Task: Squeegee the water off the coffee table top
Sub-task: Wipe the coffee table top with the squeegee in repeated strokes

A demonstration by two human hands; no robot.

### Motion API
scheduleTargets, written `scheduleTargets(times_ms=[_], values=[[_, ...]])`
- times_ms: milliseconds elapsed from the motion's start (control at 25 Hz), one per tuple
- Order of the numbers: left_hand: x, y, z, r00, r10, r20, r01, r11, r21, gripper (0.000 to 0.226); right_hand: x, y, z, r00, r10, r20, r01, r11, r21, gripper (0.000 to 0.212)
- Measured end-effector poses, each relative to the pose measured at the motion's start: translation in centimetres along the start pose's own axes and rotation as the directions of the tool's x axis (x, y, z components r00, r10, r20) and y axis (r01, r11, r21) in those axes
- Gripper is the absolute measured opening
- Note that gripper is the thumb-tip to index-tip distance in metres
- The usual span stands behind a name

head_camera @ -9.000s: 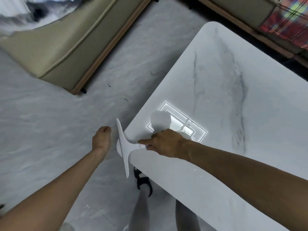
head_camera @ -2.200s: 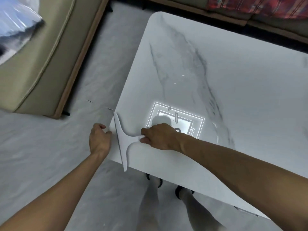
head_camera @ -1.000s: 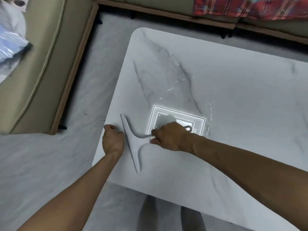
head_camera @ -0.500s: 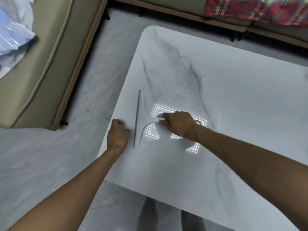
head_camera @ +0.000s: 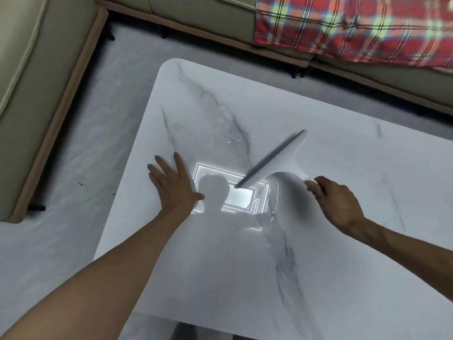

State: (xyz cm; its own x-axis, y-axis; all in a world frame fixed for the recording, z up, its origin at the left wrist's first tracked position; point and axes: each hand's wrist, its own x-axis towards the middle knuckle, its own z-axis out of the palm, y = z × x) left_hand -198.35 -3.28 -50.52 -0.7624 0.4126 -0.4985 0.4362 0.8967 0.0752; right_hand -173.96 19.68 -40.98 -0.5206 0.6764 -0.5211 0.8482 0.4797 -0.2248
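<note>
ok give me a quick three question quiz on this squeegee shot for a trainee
1. True or false: the left hand lies flat and open on the coffee table.
2. Which hand holds the squeegee? A) left B) right C) both
3. Fill in: the blanket on the sofa beyond the table has a red ____ pattern.

Key:
1. True
2. B, the right hand grips its handle
3. plaid
</note>
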Motion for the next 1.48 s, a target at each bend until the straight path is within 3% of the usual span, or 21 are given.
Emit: scheduleTargets(times_ms=[240, 400, 480, 600, 880, 1080, 1240, 1400, 1480], values=[[3.8, -0.3, -0.6, 0.974, -0.085, 0.208, 0.098, 0.994, -0.053, 0.153, 15.2, -14.6, -1.7, 0.999, -0.036, -0.031, 0.046, 0.902, 0.429, 0.033], [4.3, -0.3, -0.7, 0.975, -0.055, 0.217, 0.063, 0.998, -0.028, 0.155, 19.5, -19.6, -0.9, 0.992, -0.123, -0.028, 0.126, 0.937, 0.327, 0.031], [4.4, -0.2, -0.8, 0.974, -0.052, 0.221, 0.058, 0.998, -0.02, 0.155, 18.8, -18.6, 0.0, 0.975, -0.219, -0.046, 0.224, 0.952, 0.207, 0.023], [4.5, -0.1, -0.9, 0.972, -0.042, 0.233, 0.048, 0.999, -0.02, 0.155, 15.0, -12.8, 0.7, 0.951, -0.31, -0.016, 0.31, 0.945, 0.106, 0.035], [4.2, -0.2, -1.2, 0.971, -0.042, 0.235, 0.044, 0.999, -0.006, 0.155, 2.4, 1.3, -2.7, 0.977, -0.143, 0.16, 0.143, 0.99, 0.016, 0.031], [4.0, -0.4, -0.7, 0.976, -0.033, 0.214, 0.033, 0.999, 0.007, 0.154, 9.8, -1.9, -4.9, 0.984, -0.173, -0.037, 0.175, 0.982, 0.069, 0.037], [4.1, -0.2, -0.2, 0.976, -0.053, 0.212, 0.055, 0.998, -0.003, 0.157, 14.7, -5.8, -3.8, 0.996, -0.072, -0.047, 0.081, 0.971, 0.223, 0.039], [3.5, -0.4, -0.2, 0.978, -0.081, 0.193, 0.082, 0.997, 0.003, 0.15, 9.2, -1.1, -1.6, 0.995, -0.099, -0.013, 0.1, 0.988, 0.117, 0.041], [2.0, 1.1, 0.1, 0.992, -0.008, 0.127, 0.002, 0.999, 0.044, 0.142, 4.6, 2.7, -0.8, 0.998, -0.064, 0.026, 0.062, 0.995, 0.082, 0.044]])
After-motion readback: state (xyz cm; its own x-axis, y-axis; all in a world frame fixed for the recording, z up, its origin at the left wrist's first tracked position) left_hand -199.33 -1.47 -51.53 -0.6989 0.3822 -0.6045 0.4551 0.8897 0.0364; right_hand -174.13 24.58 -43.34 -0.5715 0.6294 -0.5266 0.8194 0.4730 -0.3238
